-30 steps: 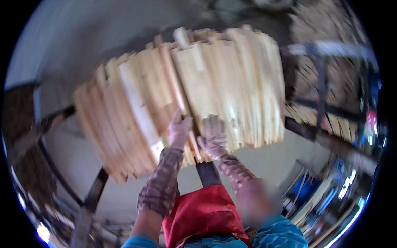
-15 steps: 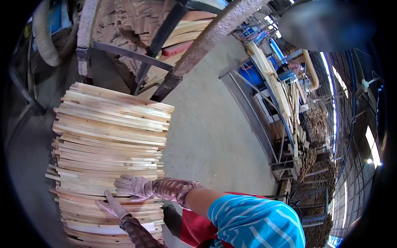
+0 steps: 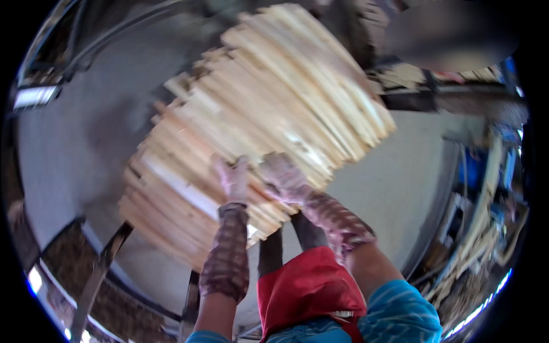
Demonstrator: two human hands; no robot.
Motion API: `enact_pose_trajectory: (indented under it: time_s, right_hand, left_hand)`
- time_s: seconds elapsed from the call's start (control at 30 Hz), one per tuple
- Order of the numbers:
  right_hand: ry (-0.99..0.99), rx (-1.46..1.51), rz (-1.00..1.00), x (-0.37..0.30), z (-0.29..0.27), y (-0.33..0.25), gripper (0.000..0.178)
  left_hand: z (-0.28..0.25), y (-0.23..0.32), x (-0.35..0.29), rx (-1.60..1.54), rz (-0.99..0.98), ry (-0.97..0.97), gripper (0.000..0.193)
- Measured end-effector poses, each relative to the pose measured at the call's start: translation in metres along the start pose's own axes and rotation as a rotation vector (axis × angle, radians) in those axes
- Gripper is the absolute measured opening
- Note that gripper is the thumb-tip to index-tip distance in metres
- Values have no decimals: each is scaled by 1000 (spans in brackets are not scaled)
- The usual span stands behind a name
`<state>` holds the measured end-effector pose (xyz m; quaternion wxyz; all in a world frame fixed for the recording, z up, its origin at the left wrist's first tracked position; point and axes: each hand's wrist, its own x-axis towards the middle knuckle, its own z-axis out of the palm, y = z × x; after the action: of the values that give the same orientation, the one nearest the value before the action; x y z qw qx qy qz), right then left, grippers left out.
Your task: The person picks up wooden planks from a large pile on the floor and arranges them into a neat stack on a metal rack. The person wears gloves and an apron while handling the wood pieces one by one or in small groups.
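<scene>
A broad layer of pale wooden strips (image 3: 269,103) lies side by side in front of me, running slantwise with uneven ends. My left hand (image 3: 233,180), in a light pinkish glove, rests on the nearer strips with thumb and fingers apart. Just to its right, my right hand (image 3: 284,177), gloved alike, lies on the strips near their right ends, its fingers somewhat bent and its thumb apart. Neither hand shows a strip lifted in it. Motion blur softens the fingertips. Patterned sleeve covers (image 3: 226,251) reach up both forearms.
Dark metal legs (image 3: 100,274) stand at lower left. A rusty beam (image 3: 474,106) crosses at upper right. Along the right side is a rack with long timber pieces (image 3: 486,194) and a blue container (image 3: 472,166). My red apron (image 3: 309,280) hangs close to the strips' near edge.
My view has turned, so the strips now lie slantwise and nearer the middle. Both hands remain on the strips; the right has shifted toward their right ends, its fingers more bent.
</scene>
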<state>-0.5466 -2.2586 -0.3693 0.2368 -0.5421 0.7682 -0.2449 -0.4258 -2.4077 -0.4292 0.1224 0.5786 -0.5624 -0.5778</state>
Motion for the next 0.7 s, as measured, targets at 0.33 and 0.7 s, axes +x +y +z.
enact_pose_trajectory:
  time_s: [0.33,0.7]
  right_hand:
    - [37,-257,-113,-11,18,15,78]
    - [125,-296,-184,0,15,3,67]
  left_hand:
    - [-34,-26,-2,-603,-305,-110,31]
    - [-55,-27,-10,-745,-309,-138,35]
